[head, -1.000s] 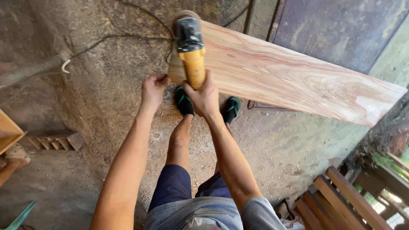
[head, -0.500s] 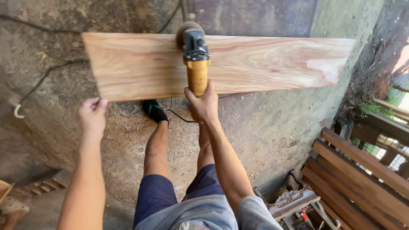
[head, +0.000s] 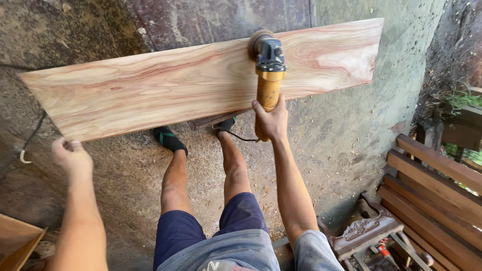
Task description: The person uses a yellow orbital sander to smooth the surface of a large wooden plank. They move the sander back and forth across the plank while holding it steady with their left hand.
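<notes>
Plank (head: 165, 90): long, pale wood with reddish grain, lying across the upper view, left end lower than right end, near edge above the feet. Sander (head: 268, 62): yellow grip, dark head, disc pressed on the plank's upper middle. Right hand (head: 271, 120): closed around the yellow grip, just past the near edge. Left hand (head: 72, 156): loosely curled, holding nothing, just below the plank's left corner, not touching. Cord (head: 243, 138): black, trailing by the right foot. Floor (head: 326, 150): rough concrete with sawdust, open between plank and legs. Slats (head: 442, 200): stacked brown, right side. Carved piece (head: 361, 231): dark, lower right.
</notes>
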